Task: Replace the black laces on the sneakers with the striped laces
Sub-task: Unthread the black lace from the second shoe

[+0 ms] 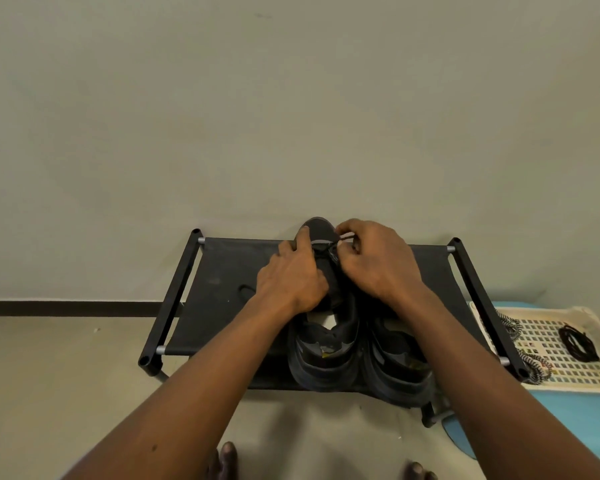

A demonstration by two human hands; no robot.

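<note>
Black fabric shoe rack carrying dark grey sneakers at centre. Cream perforated tray sitting right of rack, holding striped laces. Left hand gripping sneaker toe, right hand pinching thin black lace near rack's far edge. Risk: lace snagging in eyelet, hard tug tipping sneaker off rack.

A low black rack stands against a plain beige wall with dark skirting

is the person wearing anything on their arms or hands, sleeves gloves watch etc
No. The left hand and right hand are bare, with no gloves, rings or watch in view. The left forearm and right forearm are uncovered down to the frame's edge; no sleeves show.
</note>
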